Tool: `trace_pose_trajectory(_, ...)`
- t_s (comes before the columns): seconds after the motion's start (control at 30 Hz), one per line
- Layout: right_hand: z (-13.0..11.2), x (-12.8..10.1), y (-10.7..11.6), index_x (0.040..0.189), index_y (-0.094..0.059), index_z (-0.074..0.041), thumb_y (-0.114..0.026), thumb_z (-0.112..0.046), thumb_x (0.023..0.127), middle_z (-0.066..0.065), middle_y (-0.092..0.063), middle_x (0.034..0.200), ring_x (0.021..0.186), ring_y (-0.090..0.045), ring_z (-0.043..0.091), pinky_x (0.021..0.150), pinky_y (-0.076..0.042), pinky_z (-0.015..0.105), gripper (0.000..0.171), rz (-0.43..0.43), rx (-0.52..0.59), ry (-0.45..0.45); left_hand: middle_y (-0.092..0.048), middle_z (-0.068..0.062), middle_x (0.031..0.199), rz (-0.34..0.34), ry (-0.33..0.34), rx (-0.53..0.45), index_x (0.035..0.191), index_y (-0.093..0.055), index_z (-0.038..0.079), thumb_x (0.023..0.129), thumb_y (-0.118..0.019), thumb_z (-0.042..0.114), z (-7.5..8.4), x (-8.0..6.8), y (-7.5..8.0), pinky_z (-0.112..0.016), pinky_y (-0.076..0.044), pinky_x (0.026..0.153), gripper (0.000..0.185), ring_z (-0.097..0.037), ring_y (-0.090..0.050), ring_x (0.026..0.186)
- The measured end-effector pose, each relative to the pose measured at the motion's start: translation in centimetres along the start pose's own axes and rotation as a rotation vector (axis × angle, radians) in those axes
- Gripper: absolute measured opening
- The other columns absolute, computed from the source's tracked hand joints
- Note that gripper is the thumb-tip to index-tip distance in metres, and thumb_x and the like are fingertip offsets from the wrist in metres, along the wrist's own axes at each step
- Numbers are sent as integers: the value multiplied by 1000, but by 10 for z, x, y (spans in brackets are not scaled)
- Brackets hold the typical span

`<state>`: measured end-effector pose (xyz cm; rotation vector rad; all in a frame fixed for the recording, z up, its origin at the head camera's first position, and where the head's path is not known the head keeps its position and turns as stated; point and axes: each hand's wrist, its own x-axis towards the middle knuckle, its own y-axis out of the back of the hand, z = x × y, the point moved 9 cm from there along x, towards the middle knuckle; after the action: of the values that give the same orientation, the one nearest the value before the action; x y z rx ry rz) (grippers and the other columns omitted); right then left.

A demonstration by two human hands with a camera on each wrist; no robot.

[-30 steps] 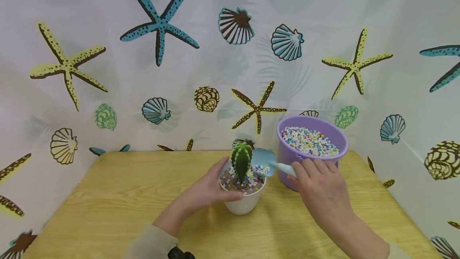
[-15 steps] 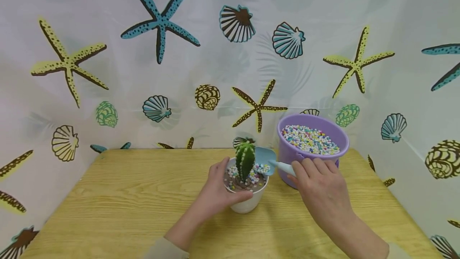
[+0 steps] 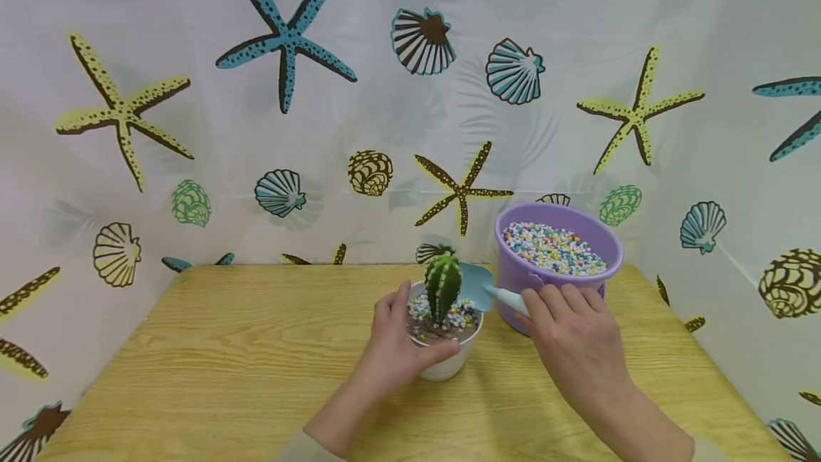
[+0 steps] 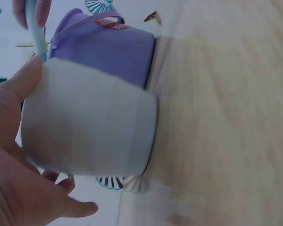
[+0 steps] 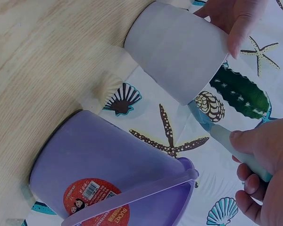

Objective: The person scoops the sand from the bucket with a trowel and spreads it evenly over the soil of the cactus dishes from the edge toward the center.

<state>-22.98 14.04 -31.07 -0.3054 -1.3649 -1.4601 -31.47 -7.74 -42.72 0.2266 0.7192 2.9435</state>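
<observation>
scoop [image 3: 477, 285] in pale blue lies with its long axis running roughly level across the head view, blade pointing toward the person's left and handle toward their right; the blade hovers over the rim of the white pot [image 3: 444, 364], just beside the cactus [image 3: 442, 285]. the right hand [image 3: 574, 337] grips the scoop's handle, fingers [image 5: 249, 182] curled round it. the left hand [image 3: 396, 348] wraps the white pot, thumb across its front and fingers [image 3: 398, 301] round the far side, holding it upright on the wooden tabletop [image 3: 224, 348]. the cactus stands upright in the pot, with coloured pebbles [image 3: 458, 316] scattered over brown soil at its base. just behind the right hand, the purple bucket [image 3: 545, 280] stands on the tabletop, close to the pot, filled with the same coloured pebbles. a curtain [image 3: 288, 127] printed with starfish and shells hangs behind.
</observation>
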Motion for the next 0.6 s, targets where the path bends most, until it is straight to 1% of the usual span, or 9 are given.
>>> trace_pose_trajectory(0.1, -1, 0, 3, 109, -69, 3, -55, -26, 109, 11, -64, 86, 75, -57, 30, 68, -51, 44, 32, 28, -4, 7, -17, -28, 174, -83, -6, -9, 179, -12, 17, 82, -99, 47, 1, 5, 2, -68, -35, 124, 134, -52, -32, 157)
trace_pose_trajectory(0.17, -2, 1, 5, 108, -69, 4, -55, -25, 110, 11, -64, 86, 75, -58, 31, 66, -50, 44, 32, 51, -6, 14, -15, -24, 178, -146, -25, -1, 179, -10, 20, 83, -100, 45, 3, 9, 6, -70, -31, 125, 135, -52, -29, 159)
trace_pose_trajectory(0.27, -3, 1, 8, 107, -68, 4, -55, -24, 109, 10, -63, 85, 74, -57, 31, 65, -48, 43, 31, 81, -6, 17, -15, -23, 180, -229, -58, 27, 180, -9, 21, 83, -100, 43, 6, 14, 8, -70, -26, 127, 134, -49, -24, 162)
trace_pose_trajectory(0.33, -3, 0, 9, 106, -68, 4, -56, -25, 108, 10, -62, 85, 73, -55, 31, 64, -47, 43, 31, 94, -9, 18, -16, -23, 180, -258, -67, 49, 179, -10, 19, 83, -99, 44, 5, 16, 8, -69, -25, 128, 134, -48, -24, 163)
trace_pose_trajectory(0.37, -3, 0, 10, 106, -68, 4, -56, -25, 108, 10, -62, 84, 72, -55, 31, 63, -47, 43, 31, 100, -9, 19, -17, -24, 180, -262, -67, 51, 179, -10, 17, 83, -100, 44, 5, 16, 8, -68, -25, 128, 134, -49, -25, 162)
trace_pose_trajectory(0.43, -4, 0, 10, 106, -68, 4, -56, -25, 108, 10, -62, 84, 72, -54, 31, 63, -46, 43, 31, 103, -9, 20, -20, -25, 178, -245, -68, 50, 179, -12, 15, 82, -100, 44, 3, 17, 8, -67, -27, 128, 134, -49, -29, 160)
trace_pose_trajectory(0.53, -5, 1, 11, 107, -69, 4, -54, -25, 113, 10, -63, 85, 72, -54, 31, 63, -47, 43, 33, 110, -7, 21, -25, -28, 174, -182, -63, 56, 178, -16, 11, 80, -102, 43, 2, 15, 8, -67, -32, 126, 133, -51, -36, 156)
trace_pose_trajectory(0.6, -5, 1, 12, 107, -69, 3, -53, -24, 113, 10, -63, 86, 72, -54, 30, 64, -48, 43, 32, 117, -1, 22, -26, -29, 172, -142, -57, 61, 177, -19, 10, 80, -102, 44, 2, 13, 7, -67, -34, 125, 133, -52, -39, 154)
